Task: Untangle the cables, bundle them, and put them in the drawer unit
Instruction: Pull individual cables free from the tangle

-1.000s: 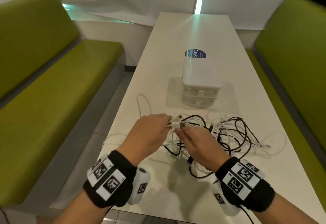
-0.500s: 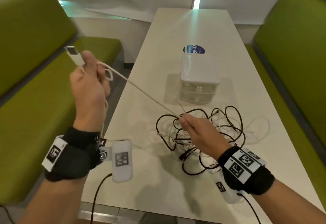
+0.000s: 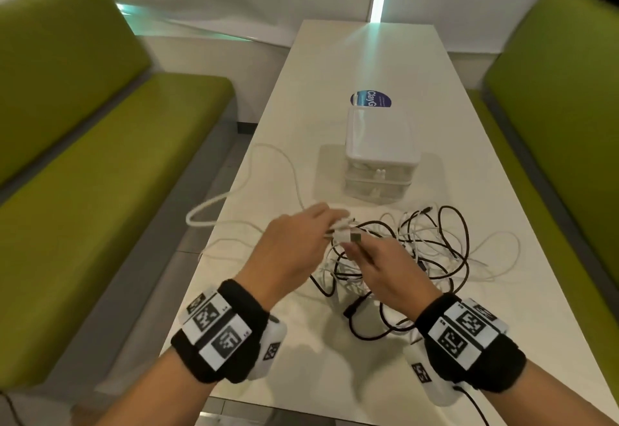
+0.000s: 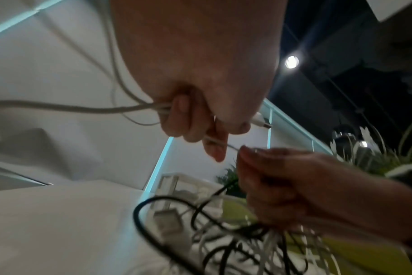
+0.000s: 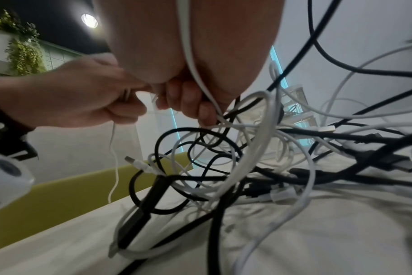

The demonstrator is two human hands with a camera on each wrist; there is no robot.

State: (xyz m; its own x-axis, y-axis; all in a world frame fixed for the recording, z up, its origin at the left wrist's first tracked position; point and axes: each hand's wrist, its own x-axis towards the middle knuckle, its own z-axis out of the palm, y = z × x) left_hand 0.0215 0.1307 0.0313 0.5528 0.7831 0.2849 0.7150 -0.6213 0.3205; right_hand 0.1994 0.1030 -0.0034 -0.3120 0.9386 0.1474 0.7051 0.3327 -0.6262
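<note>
Head view: both hands meet just in front of the translucent white plastic drawer unit (image 3: 380,154). The left hand (image 3: 294,244) grips the thin white cable (image 3: 234,206), which trails away to its left.

Left wrist: fingers (image 4: 176,119) curled round it.

Right wrist: right hand (image 5: 188,100) pinches white strands above the black-and-white cable tangle (image 5: 259,167).

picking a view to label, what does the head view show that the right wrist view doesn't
Head only: the closed drawer unit whole, the blue sticker behind it, and white cable looping over the table's left edge.
Right wrist only: a black plug and a white USB plug.
Both: left hand and right hand holding white cable over the tangle.
</note>
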